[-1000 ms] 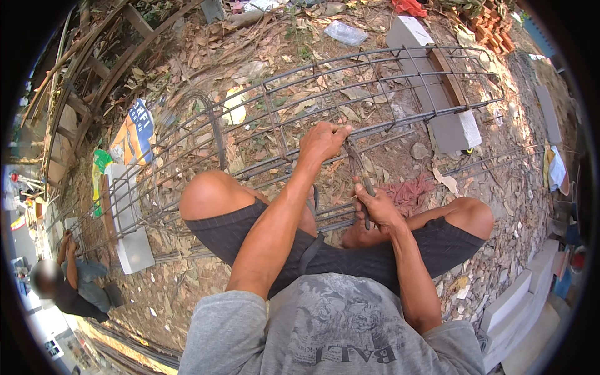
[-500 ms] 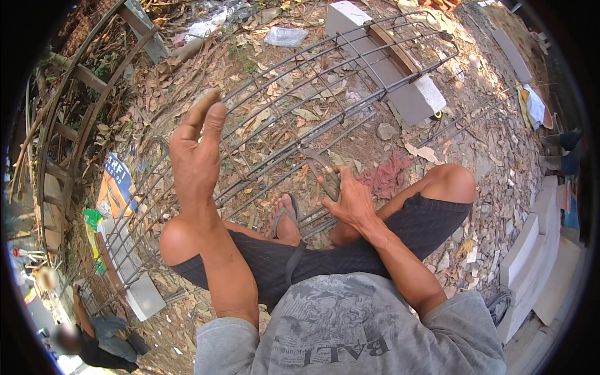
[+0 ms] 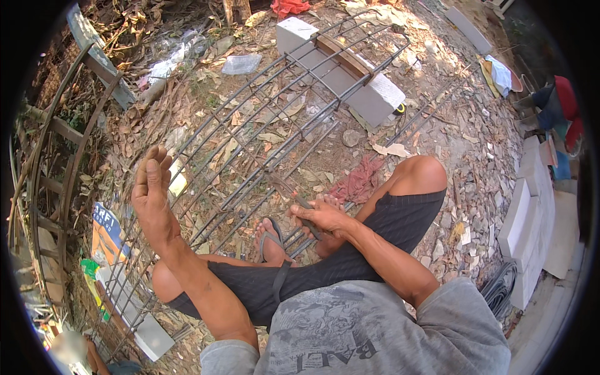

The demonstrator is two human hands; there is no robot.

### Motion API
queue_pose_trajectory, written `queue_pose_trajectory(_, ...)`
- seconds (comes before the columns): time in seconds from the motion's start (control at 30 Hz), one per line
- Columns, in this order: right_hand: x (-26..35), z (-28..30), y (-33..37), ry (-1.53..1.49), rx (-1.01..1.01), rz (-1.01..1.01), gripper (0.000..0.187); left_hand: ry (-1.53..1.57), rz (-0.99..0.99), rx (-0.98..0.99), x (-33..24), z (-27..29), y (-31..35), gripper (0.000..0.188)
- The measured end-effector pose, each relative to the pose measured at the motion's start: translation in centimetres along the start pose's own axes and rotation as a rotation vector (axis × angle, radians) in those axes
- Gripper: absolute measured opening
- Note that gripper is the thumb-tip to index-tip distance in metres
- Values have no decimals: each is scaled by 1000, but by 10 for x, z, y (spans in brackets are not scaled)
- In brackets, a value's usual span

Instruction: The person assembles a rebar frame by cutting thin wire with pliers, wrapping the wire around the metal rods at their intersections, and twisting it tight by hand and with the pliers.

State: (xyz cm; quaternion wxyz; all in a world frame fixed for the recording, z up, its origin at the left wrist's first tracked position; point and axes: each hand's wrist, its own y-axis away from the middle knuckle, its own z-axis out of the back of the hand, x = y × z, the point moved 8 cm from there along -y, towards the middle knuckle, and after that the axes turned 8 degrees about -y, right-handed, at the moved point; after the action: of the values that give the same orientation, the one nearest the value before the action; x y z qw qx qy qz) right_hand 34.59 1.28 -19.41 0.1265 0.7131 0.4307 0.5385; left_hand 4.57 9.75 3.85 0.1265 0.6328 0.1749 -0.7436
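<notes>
A long cage of dark steel rebar point(image 3: 303, 134) runs diagonally in front of me, from far right to near left. My right hand point(image 3: 325, 217) grips a pair of pincers point(image 3: 305, 205) with worn reddish handles. Their jaws lie near the cage's close edge, above my sandalled foot point(image 3: 272, 247). My left hand point(image 3: 156, 209) is raised over the left part of the cage. Its fingers curl in toward the thumb; anything between them is too small or hidden to make out.
A pale block point(image 3: 389, 94) with a wood strip point(image 3: 344, 56) supports the far end; another block point(image 3: 153, 340) lies near left. A reddish cloth point(image 3: 359, 181) is beside my knee. A curved wooden frame point(image 3: 62, 128) stands left, stacked blocks point(image 3: 528, 219) and a dark coil point(image 3: 500, 287) right.
My view has turned, so the cage sits further left in it. My left hand has moved left and its fingers have curled in. The right hand, still on the pincers, has drawn slightly nearer me.
</notes>
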Motion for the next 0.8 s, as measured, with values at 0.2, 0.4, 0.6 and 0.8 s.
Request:
queue_pose_trajectory(0.2,22,-9,12,157,-75,34,51,53,137,88,26,-33,7,44)
queue_pose_trajectory(0.4,38,-13,17,137,-55,212,59,-469,342,510,89,-84,34,49)
queue_pose_trajectory(0.6,10,-9,4,-550,200,-119,34,-1138,156,801,119,-130,77,51)
queue_pose_trajectory(0.8,9,-27,10,-737,463,-146,40,-484,397,710,166,-141,86,39)
